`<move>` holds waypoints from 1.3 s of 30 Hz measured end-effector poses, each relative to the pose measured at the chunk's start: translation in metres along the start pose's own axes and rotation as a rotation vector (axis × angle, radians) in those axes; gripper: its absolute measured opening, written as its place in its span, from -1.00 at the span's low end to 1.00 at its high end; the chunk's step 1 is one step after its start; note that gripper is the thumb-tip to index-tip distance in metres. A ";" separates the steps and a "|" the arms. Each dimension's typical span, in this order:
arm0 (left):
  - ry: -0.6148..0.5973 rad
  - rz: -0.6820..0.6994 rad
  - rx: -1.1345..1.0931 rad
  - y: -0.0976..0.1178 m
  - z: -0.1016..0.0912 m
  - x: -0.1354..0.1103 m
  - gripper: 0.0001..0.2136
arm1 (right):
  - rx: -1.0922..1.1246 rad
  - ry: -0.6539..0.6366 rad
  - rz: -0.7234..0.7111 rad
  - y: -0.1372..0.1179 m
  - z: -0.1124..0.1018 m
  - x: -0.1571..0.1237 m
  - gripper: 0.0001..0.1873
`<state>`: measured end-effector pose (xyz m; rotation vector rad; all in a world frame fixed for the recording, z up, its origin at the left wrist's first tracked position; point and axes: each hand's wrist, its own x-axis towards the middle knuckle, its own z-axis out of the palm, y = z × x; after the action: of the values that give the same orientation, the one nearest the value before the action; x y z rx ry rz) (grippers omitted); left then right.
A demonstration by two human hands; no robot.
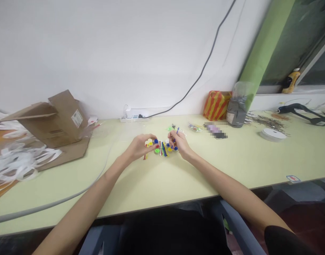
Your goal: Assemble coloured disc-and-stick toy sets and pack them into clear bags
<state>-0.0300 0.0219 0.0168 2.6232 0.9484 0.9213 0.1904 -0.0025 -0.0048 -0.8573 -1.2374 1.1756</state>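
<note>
Many white paper strips [16,163] lie heaped at the far left, against a torn cardboard box [56,120] on the pale green table [151,180]. Behind my hands, a white power strip [133,117] sits by the wall. My left hand [139,147] is curled, its fingertips pinching a blue-capped piece [155,141] at the edge of a cluster of colored plastic pieces [162,148] lying on the table between my hands. My right hand [179,143] pinches a blue plastic stick [177,131]. Further right stand a striped orange bag [217,105] and a clear plastic jar [238,106]. Beyond them lie a white tape roll [271,134] and a black strap [305,114].
</note>
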 end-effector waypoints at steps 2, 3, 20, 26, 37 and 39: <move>0.015 0.037 -0.017 0.000 -0.005 0.004 -0.79 | -0.003 0.002 -0.019 -0.001 -0.001 0.000 -0.55; 0.020 0.044 -0.027 0.000 -0.006 0.004 -0.80 | 0.000 0.008 -0.031 -0.002 -0.001 0.001 -0.55; -0.074 0.036 0.038 -0.010 0.001 -0.030 -0.84 | -0.054 0.007 -0.064 0.002 -0.003 0.001 -0.61; -0.119 0.025 0.022 -0.013 0.005 -0.030 -0.84 | -0.068 0.008 -0.078 0.002 -0.003 0.001 -0.60; -0.127 -0.065 0.068 -0.012 0.004 -0.031 -0.88 | -0.092 0.008 -0.083 0.005 -0.002 0.000 -0.59; -0.130 -0.069 0.085 -0.009 0.004 -0.030 -0.89 | -0.091 0.005 -0.082 0.006 -0.002 -0.001 -0.60</move>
<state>-0.0503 0.0101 -0.0050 2.6638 1.0593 0.6991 0.1910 -0.0016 -0.0105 -0.8677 -1.3182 1.0572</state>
